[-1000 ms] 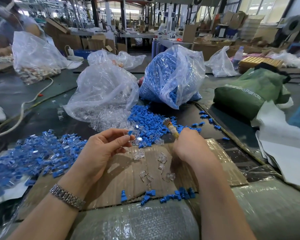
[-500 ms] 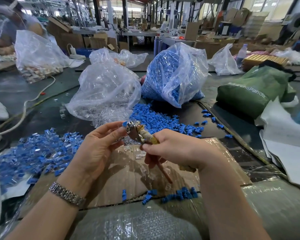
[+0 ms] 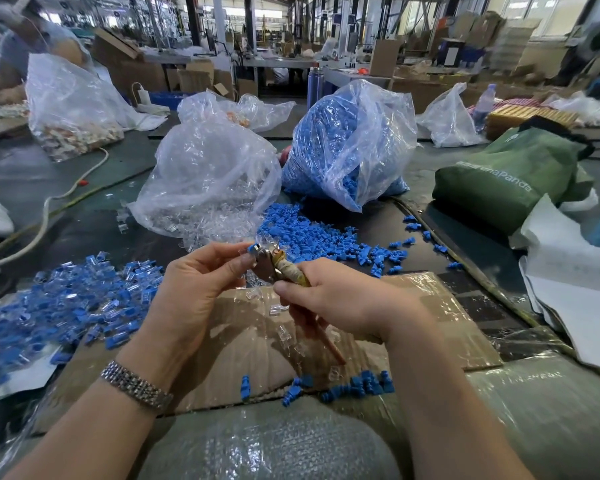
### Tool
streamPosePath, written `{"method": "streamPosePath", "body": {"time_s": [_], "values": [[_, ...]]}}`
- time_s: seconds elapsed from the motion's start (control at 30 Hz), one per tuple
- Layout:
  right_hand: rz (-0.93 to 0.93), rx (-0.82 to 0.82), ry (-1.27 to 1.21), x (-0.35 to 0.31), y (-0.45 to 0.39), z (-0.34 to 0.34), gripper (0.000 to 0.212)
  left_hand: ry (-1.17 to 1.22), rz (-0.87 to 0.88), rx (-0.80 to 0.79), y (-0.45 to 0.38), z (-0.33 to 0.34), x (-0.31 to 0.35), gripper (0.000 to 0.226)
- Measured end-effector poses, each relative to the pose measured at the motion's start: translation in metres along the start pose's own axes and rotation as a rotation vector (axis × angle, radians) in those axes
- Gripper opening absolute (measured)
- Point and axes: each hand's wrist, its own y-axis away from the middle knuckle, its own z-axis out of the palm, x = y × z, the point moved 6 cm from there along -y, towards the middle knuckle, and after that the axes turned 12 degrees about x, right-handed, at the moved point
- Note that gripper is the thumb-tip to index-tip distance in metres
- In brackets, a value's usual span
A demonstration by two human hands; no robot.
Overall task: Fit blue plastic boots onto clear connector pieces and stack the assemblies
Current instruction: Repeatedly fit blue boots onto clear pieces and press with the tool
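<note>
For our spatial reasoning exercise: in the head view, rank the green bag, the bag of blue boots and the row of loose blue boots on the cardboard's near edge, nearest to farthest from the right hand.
1. Row of loose blue boots, just below the right hand.
2. Bag of blue boots, behind it, mid-table.
3. Green bag, far right.

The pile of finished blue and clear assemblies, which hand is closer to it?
Left. The left hand is just right of the assembly pile; the right hand, gripping the pliers, lies farther right.
</note>
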Motion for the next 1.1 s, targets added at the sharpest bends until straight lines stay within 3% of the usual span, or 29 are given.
{"method": "streamPosePath", "body": {"time_s": [0.37,0.47,0.6,0.67,0.73,0.8,0.93,1.0,1.1], "values": [[0.008,0.042,-0.044,0.001,-0.001,-0.01,0.038,-0.221,0.178,0.09,-0.007,-0.015,0.006,0.014],[0.076,0.173,-0.031,0.013,-0.003,-0.029,0.039,-0.43,0.301,0.246,-0.01,-0.031,0.014,0.01],[0.245,0.416,0.301,0.047,-0.006,-0.051,0.034,-0.906,0.379,0.52,-0.009,-0.054,0.024,0.01],[0.355,0.453,0.428,0.066,-0.009,-0.052,0.029,-1.161,0.39,0.562,-0.007,-0.056,0.025,0.008],[0.459,0.427,0.47,0.078,-0.011,-0.048,0.035,-1.299,0.415,0.529,-0.006,-0.051,0.023,0.009],[0.497,0.405,0.527,0.082,-0.013,-0.046,0.038,-1.254,0.527,0.433,-0.004,-0.036,0.021,0.012],[0.485,0.395,0.594,0.083,-0.016,-0.037,0.051,-1.131,0.593,0.03,-0.001,0.003,-0.001,0.018],[0.428,0.442,0.626,0.075,-0.018,-0.035,0.063,-1.152,0.615,-0.056,0.0,0.011,-0.011,0.023],[0.168,0.494,0.62,0.049,-0.031,-0.027,0.043,-1.191,0.636,-0.07,-0.001,0.012,-0.017,0.027]]}}
